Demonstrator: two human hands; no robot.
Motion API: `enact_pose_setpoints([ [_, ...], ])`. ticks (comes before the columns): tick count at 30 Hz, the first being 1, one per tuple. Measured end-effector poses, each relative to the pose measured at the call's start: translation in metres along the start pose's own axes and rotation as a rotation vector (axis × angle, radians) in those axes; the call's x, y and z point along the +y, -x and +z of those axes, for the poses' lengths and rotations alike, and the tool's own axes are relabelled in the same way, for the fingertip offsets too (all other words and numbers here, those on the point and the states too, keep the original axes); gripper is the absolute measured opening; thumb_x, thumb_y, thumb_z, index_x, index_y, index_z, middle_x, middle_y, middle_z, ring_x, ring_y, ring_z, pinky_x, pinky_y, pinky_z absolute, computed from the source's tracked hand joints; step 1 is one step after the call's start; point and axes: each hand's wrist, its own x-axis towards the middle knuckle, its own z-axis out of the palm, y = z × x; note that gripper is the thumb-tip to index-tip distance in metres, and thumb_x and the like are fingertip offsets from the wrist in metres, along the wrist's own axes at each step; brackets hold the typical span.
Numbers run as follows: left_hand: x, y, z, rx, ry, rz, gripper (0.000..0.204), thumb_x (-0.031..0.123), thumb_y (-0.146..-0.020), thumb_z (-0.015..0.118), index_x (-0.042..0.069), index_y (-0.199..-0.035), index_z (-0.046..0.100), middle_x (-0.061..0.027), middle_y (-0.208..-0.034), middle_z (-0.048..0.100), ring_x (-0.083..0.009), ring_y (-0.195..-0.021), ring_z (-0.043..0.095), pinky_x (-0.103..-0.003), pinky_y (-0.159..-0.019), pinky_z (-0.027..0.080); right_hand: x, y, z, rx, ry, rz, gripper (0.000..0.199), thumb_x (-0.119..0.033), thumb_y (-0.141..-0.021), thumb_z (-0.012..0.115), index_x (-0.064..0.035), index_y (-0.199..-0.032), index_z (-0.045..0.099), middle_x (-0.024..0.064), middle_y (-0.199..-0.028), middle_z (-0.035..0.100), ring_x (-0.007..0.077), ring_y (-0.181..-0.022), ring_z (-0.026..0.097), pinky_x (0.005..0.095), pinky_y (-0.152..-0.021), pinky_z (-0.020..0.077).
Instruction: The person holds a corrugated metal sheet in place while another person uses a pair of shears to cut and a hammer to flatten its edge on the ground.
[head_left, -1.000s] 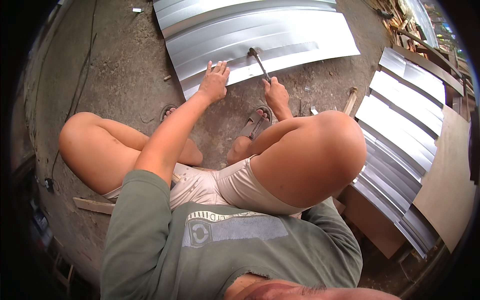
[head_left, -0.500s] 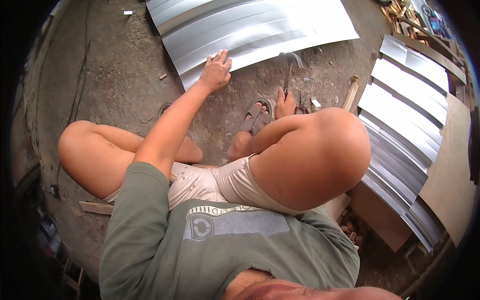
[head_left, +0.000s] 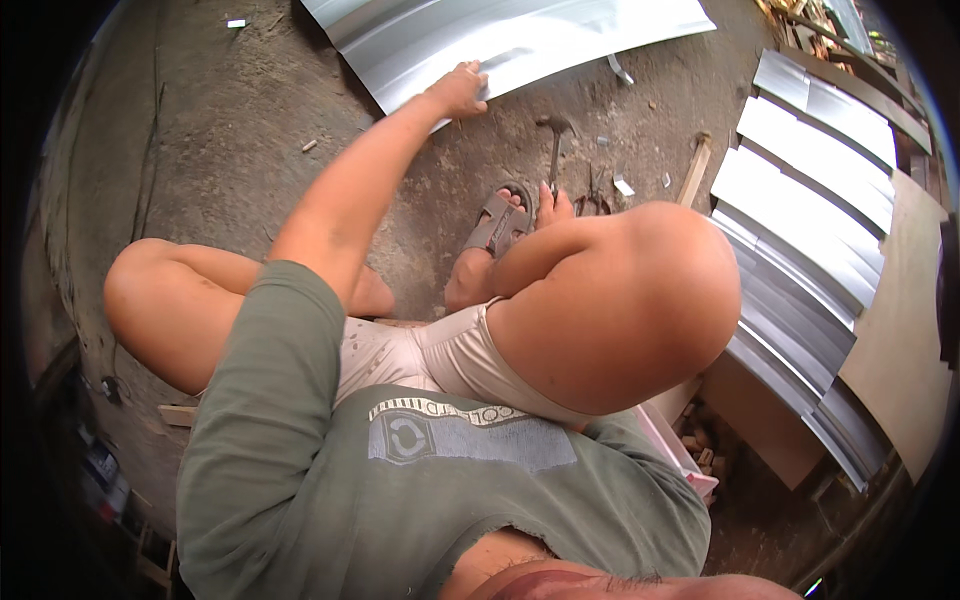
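Rough brown ground (head_left: 250,130) spreads around my bent legs, with a thin dark cord (head_left: 152,150) running along it on the left. Pale lettering crosses the chest of my green shirt (head_left: 260,400), above a worn grey patch (head_left: 520,447) bearing a ring-shaped mark; the lettering on the strap of my sandal (head_left: 493,225) is too small to read.

Ahead of me lies the metal sheet (head_left: 400,55), shiny and ridged, its far part cut off by the top of the view. My left hand (head_left: 460,90) rests at its near edge; I can't tell whether my fingers pinch that edge or only press on it. A stretch of ground separates this edge from the hammer (head_left: 555,150), whose head points away from me. My right hand (head_left: 560,207) is at the handle's lower end, partly hidden behind my right knee (head_left: 680,260), so I can't tell whether it is closed around it.

Just right of that hand lie a dark tool (head_left: 595,195) and a bright scrap (head_left: 624,186). A curled metal strip (head_left: 620,70) sits beside the sheet's edge. Farther right are a wooden stick (head_left: 694,172), overlapping metal pieces (head_left: 800,200) and a tan board (head_left: 895,320).
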Motion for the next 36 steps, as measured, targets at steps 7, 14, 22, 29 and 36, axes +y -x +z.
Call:
enact_pose_setpoints([
  [7,-0.055,-0.005,-0.032,0.044,0.319,-0.030,0.049,0.038,-0.081,0.073,0.006,-0.118,0.073,-0.0132,-0.112,0.075,-0.0224,-0.104,0.071,-0.036,-0.095,0.052,-0.002,0.067,0.021,-0.023,-0.111,0.112,0.041,-0.043,-0.100,0.060,-0.0033,-0.092,0.061,0.0150,-0.067,0.061,0.0288,-0.059,0.058,0.0443,-0.057,0.0434],
  [14,-0.018,-0.013,-0.020,0.075,0.270,0.069,0.042,0.035,-0.082,0.070,0.005,-0.111,0.073,-0.0139,-0.090,0.074,-0.0224,-0.081,0.069,-0.035,-0.080,0.054,-0.014,0.070,0.019,-0.015,-0.170,0.178,0.042,-0.044,-0.100,0.061,-0.0031,-0.092,0.061,0.0176,-0.070,0.062,0.0325,-0.062,0.059,0.0460,-0.059,0.0442],
  [22,0.022,0.036,0.018,0.250,0.212,0.038,0.035,0.022,-0.088,0.062,0.002,-0.116,0.071,-0.0187,-0.122,0.070,-0.0304,-0.119,0.064,-0.039,-0.101,0.050,-0.050,0.037,-0.019,0.043,-0.316,0.193,0.043,-0.045,-0.099,0.062,-0.0029,-0.093,0.061,0.0205,-0.072,0.063,0.0367,-0.065,0.060,0.0479,-0.061,0.0452],
  [29,-0.007,0.082,0.024,0.222,-0.187,-0.316,0.068,0.028,-0.090,0.060,0.005,-0.150,0.039,-0.0137,-0.163,0.031,-0.0256,-0.153,0.026,-0.064,-0.117,0.024,-0.096,0.035,-0.032,-0.013,-0.384,0.196,0.044,-0.046,-0.098,0.063,-0.0027,-0.094,0.061,0.0231,-0.075,0.065,0.0404,-0.067,0.061,0.0496,-0.063,0.0460],
  [36,0.014,0.082,0.026,0.056,-0.362,-0.315,0.089,0.057,-0.095,0.054,0.003,-0.159,0.024,-0.0097,-0.168,0.022,-0.0224,-0.155,0.021,-0.067,-0.119,0.016,-0.109,-0.006,-0.036,-0.236,-0.126,-0.004,0.044,-0.044,-0.100,0.058,-0.0003,-0.095,0.056,0.0291,-0.081,0.064,0.0529,-0.082,0.061,0.0549,-0.069,0.0454],
])
